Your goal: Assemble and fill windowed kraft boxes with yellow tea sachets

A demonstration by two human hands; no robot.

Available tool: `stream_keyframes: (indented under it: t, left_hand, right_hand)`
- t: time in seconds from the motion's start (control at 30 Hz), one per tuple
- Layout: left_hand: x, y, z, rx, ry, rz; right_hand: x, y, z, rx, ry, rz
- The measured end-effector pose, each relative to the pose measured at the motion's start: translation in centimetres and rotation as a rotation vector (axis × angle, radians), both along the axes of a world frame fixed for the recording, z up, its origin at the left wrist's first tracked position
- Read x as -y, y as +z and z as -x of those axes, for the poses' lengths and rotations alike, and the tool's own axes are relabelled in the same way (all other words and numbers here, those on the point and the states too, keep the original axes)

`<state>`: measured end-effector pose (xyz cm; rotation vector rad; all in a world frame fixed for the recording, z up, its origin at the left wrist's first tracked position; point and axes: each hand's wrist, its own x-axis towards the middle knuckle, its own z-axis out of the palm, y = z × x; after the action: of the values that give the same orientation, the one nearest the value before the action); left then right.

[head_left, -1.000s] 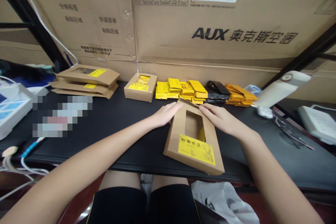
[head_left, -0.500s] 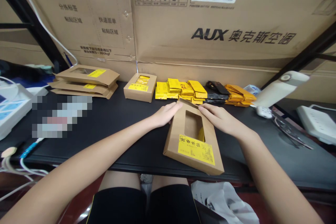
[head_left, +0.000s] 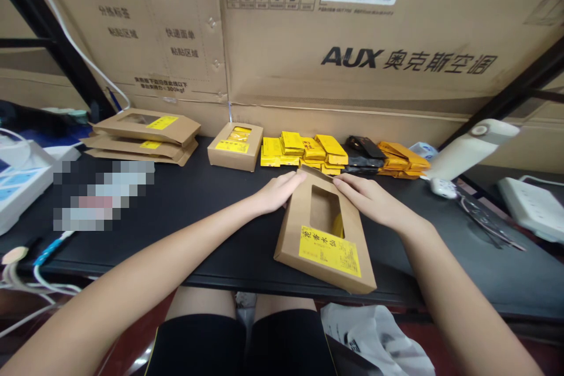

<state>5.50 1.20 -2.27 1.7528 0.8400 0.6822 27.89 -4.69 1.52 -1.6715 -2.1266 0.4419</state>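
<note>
A brown cardboard box [head_left: 291,220] with a window and a yellow label lies tilted near the table's front edge. Through the window a bit of yellow shows inside. My left hand [head_left: 282,191] grips its far left side, and my right hand [head_left: 363,194] holds the far right side, fingers closed along the edge. The far end of the box looks open between my hands. Just beyond it sit several yellow packets [head_left: 314,150], with black packets [head_left: 365,153] and orange packets [head_left: 403,160] to their right.
A closed windowed box [head_left: 233,158] stands left of the packets. Farther left is a stack of flatter boxes [head_left: 141,141]. A white bottle [head_left: 471,150], eyeglasses [head_left: 489,220] and a power strip [head_left: 535,205] are at right. Large cartons [head_left: 282,64] rise behind. A plastic bag [head_left: 374,338] hangs below.
</note>
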Motion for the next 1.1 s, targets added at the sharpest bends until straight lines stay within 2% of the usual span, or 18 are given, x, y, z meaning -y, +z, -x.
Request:
stream_keyframes:
  t: [1.1]
  left_hand:
    - [-0.01, 0.08, -0.04, -0.009, 0.006, -0.01]
  right_hand:
    - [0.08, 0.0, -0.07, -0.003, 0.015, 0.011]
